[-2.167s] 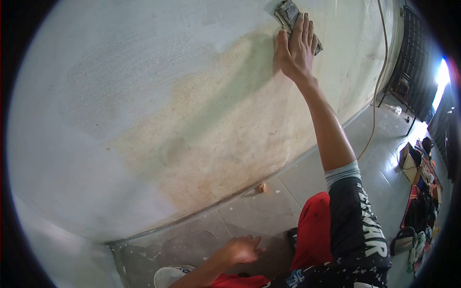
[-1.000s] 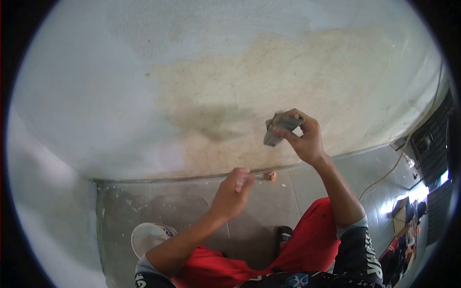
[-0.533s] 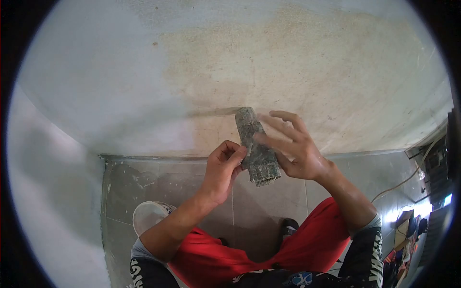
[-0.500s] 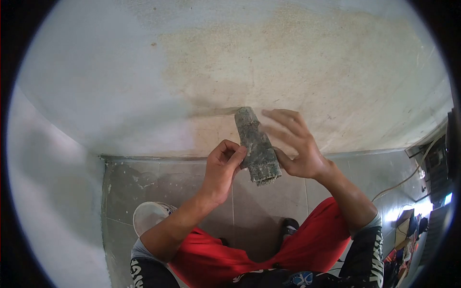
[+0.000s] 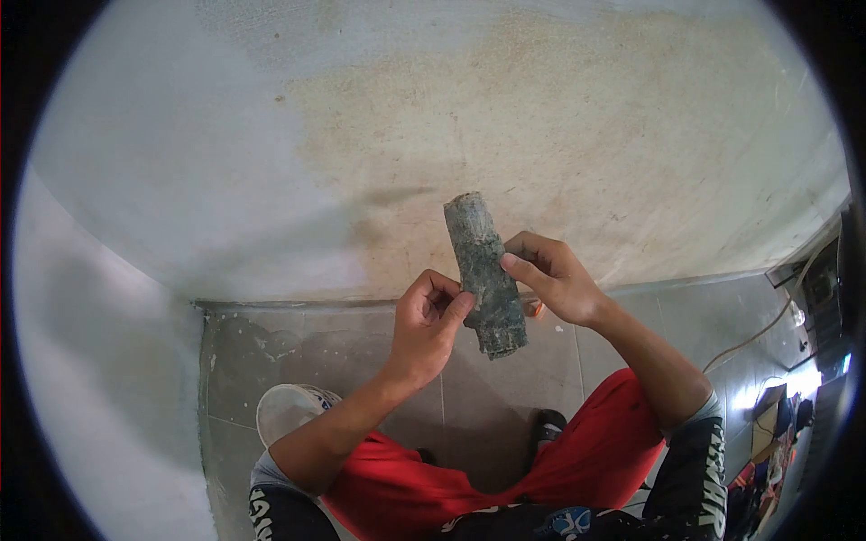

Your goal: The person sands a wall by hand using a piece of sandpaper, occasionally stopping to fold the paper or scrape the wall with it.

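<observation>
Your left hand [image 5: 422, 329] is closed in a narrow pinch on the gray-green piece [image 5: 487, 279], with the thumb laid over its edge at about 7 o'clock and the other fingers curled, their tips partly hidden behind it. Your right hand [image 5: 561, 284] also has its fingers drawn in narrow, the thumb pressing the edge at about 2 o'clock and the index finger bent behind; you cannot tell how far the hidden fingertips reach.

White lettering runs down your right sleeve [image 5: 686, 478], tilted and cut off, seeming to end in "AR"; the lettering on your left sleeve [image 5: 287, 512] is too partial to read. A blue and white emblem [image 5: 572, 520] sits low on your shirt, its wording too small to make out.

The piece lies between your two thumbs, off the floor and in front of the stained wall [image 5: 559, 135]. It is rough and worn, its long side running from 11 o'clock down to 5 o'clock, with ragged ends. Just past its edge at 4 o'clock you see a small orange thing [image 5: 534, 308], partly hidden. The white bucket [image 5: 289, 410] stands on the gray floor [image 5: 361, 356] at 8 o'clock, partly behind your left forearm. Well apart, a pale cord [image 5: 758, 336] curves between 3 and 4 o'clock.
</observation>
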`<action>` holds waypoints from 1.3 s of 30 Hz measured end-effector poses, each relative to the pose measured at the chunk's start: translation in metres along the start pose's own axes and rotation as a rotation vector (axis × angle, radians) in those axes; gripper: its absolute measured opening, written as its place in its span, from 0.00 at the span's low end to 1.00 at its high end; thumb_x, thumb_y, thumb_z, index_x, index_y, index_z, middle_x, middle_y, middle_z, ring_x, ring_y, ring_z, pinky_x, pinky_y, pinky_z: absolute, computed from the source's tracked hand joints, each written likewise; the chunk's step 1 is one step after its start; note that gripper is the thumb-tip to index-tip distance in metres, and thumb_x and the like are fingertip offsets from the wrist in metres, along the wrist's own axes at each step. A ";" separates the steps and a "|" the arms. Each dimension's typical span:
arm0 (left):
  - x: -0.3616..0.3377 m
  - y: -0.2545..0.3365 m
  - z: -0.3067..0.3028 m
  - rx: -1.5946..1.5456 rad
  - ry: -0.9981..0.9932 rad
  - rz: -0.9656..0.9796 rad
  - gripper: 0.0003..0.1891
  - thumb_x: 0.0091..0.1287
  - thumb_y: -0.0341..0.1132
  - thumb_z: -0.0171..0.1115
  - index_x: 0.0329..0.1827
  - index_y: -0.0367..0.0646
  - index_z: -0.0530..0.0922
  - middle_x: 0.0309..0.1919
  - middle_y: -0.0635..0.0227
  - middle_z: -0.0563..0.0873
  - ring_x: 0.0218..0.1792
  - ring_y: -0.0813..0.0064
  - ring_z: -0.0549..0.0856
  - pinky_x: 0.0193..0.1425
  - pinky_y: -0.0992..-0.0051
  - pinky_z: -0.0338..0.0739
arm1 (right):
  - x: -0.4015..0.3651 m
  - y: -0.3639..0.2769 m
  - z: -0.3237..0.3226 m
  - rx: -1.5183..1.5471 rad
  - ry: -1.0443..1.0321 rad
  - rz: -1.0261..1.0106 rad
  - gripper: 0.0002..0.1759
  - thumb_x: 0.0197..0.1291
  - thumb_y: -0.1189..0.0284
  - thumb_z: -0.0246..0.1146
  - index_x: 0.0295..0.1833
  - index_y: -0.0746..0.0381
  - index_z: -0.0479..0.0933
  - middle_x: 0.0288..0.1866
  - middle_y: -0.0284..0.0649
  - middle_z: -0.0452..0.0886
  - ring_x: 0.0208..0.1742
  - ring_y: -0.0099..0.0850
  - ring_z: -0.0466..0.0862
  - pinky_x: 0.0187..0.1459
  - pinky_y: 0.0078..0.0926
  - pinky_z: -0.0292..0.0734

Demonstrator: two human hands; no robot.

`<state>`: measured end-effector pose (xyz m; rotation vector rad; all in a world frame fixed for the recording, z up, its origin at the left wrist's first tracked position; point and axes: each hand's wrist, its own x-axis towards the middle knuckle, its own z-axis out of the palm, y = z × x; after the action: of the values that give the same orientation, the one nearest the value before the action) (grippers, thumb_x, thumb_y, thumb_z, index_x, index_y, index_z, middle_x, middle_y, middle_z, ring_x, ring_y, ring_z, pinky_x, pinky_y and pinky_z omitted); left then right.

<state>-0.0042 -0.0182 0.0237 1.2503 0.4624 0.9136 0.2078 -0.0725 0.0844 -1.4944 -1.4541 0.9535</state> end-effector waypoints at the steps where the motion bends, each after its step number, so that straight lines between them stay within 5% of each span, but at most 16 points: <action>1: 0.000 0.001 0.000 0.000 -0.001 -0.001 0.07 0.74 0.30 0.66 0.45 0.41 0.74 0.37 0.75 0.79 0.38 0.86 0.75 0.45 0.81 0.71 | -0.002 -0.005 -0.001 0.001 0.001 0.001 0.20 0.75 0.58 0.62 0.46 0.68 0.78 0.40 0.41 0.83 0.42 0.25 0.80 0.47 0.31 0.76; 3: -0.001 0.003 0.001 0.002 -0.021 -0.018 0.07 0.75 0.30 0.65 0.45 0.41 0.74 0.38 0.74 0.79 0.39 0.85 0.76 0.46 0.80 0.73 | -0.005 -0.015 -0.002 -0.009 -0.096 0.124 0.21 0.74 0.57 0.63 0.40 0.68 0.80 0.33 0.36 0.80 0.36 0.22 0.77 0.42 0.29 0.75; 7: -0.001 0.004 0.003 0.042 -0.024 -0.014 0.07 0.75 0.30 0.65 0.46 0.41 0.74 0.38 0.74 0.79 0.40 0.85 0.76 0.47 0.80 0.73 | -0.006 -0.015 -0.002 -0.009 -0.084 0.056 0.21 0.74 0.57 0.64 0.39 0.67 0.80 0.30 0.33 0.78 0.34 0.20 0.76 0.39 0.28 0.74; 12: -0.002 0.006 0.013 -0.007 0.078 0.055 0.08 0.73 0.29 0.66 0.46 0.40 0.75 0.36 0.75 0.79 0.36 0.88 0.75 0.41 0.82 0.71 | -0.009 -0.021 0.001 -0.040 -0.068 0.068 0.17 0.72 0.61 0.66 0.42 0.67 0.81 0.33 0.37 0.82 0.38 0.23 0.79 0.45 0.30 0.77; 22: -0.007 0.006 0.007 0.141 0.071 0.030 0.07 0.76 0.32 0.63 0.47 0.40 0.74 0.38 0.75 0.78 0.38 0.87 0.75 0.45 0.81 0.71 | -0.011 -0.021 0.014 -0.199 0.049 0.023 0.16 0.67 0.67 0.70 0.53 0.67 0.83 0.43 0.46 0.88 0.43 0.31 0.86 0.48 0.32 0.78; 24: -0.007 0.008 0.011 0.057 0.102 0.043 0.07 0.76 0.32 0.63 0.47 0.40 0.73 0.38 0.74 0.78 0.38 0.87 0.75 0.45 0.81 0.71 | -0.009 -0.010 0.017 -0.319 0.098 -0.229 0.17 0.66 0.68 0.71 0.55 0.66 0.83 0.44 0.46 0.88 0.43 0.33 0.87 0.47 0.33 0.78; 31: -0.008 0.005 0.008 0.143 0.127 0.073 0.09 0.73 0.30 0.66 0.47 0.39 0.73 0.38 0.71 0.82 0.38 0.86 0.78 0.46 0.80 0.75 | -0.009 -0.016 0.016 -0.345 0.045 -0.222 0.17 0.64 0.67 0.72 0.52 0.67 0.82 0.43 0.46 0.87 0.42 0.33 0.86 0.46 0.33 0.78; 33: -0.008 0.004 0.005 0.139 0.124 0.024 0.10 0.73 0.30 0.67 0.48 0.39 0.73 0.39 0.70 0.82 0.38 0.85 0.79 0.47 0.78 0.76 | -0.010 -0.019 0.015 -0.245 -0.014 -0.029 0.14 0.64 0.70 0.72 0.51 0.65 0.83 0.45 0.39 0.86 0.45 0.25 0.83 0.53 0.30 0.78; 39: -0.006 0.002 0.008 0.053 0.059 0.066 0.08 0.74 0.30 0.66 0.48 0.39 0.75 0.37 0.72 0.82 0.38 0.86 0.79 0.43 0.81 0.74 | -0.012 -0.017 0.022 0.089 -0.089 -0.010 0.16 0.70 0.65 0.68 0.54 0.67 0.81 0.44 0.39 0.86 0.43 0.26 0.84 0.51 0.31 0.80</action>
<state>-0.0023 -0.0278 0.0268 1.2960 0.4975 1.0014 0.1804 -0.0833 0.0918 -1.3942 -1.4616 1.0765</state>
